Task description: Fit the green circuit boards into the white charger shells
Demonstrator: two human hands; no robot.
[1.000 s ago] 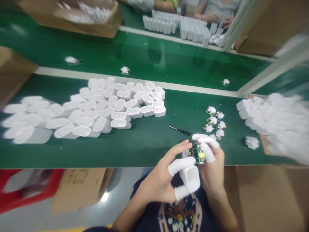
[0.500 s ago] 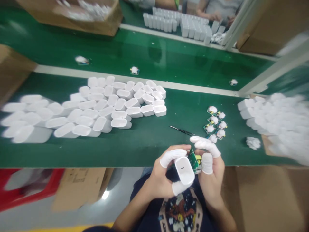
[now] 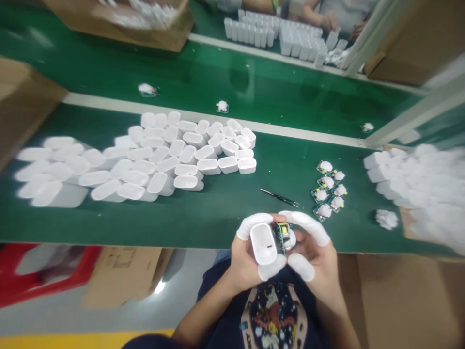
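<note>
White plastic casing (image 3: 263,244), left hand (image 3: 246,264); green circuit board (image 3: 282,237), right hand (image 3: 315,257)

Green conveyor belt (image 3: 210,220) along a cream side rail (image 3: 119,105). Directly on it, a broad heap of white plastic charger casings (image 3: 189,155) (most tipped on their sides), a pair of dark tweezers (image 3: 279,197) lying apart, small green circuit boards (image 3: 325,186) with white tops in two loose columns, and a fluffy white wad (image 3: 387,219) just beside a blurred right-hand pile of casings (image 3: 410,179).
</note>
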